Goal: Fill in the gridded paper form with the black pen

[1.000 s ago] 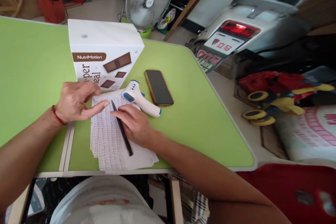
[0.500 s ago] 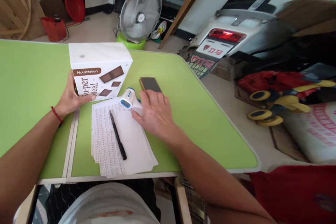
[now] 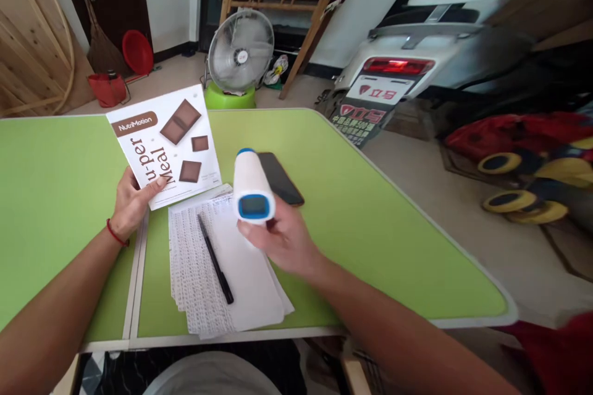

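Note:
My left hand (image 3: 133, 200) grips the lower left side of a white box (image 3: 162, 142) printed "NutriMotion" with brown squares; the thumb lies on its front and the other fingers are hidden behind. The box is tilted. My right hand (image 3: 290, 237) is closed round the handle of a white and blue infrared thermometer (image 3: 252, 182), its small screen facing me. Just behind the thermometer lies a dark smartphone (image 3: 282, 179). Below it are written paper sheets (image 3: 199, 278) with a black pen (image 3: 215, 259) lying across them.
The green table (image 3: 361, 247) has a metal seam (image 3: 136, 278) left of the papers. Past its far edge stand a fan (image 3: 241, 52) on a green stool (image 3: 229, 99) and a white scooter (image 3: 370, 83). A red basin (image 3: 138, 52) leans at the back left.
My right hand has taken hold of the thermometer, lifted it and turned its screen towards me. My left hand has tilted the box so its front faces me more. The view has shifted slightly.

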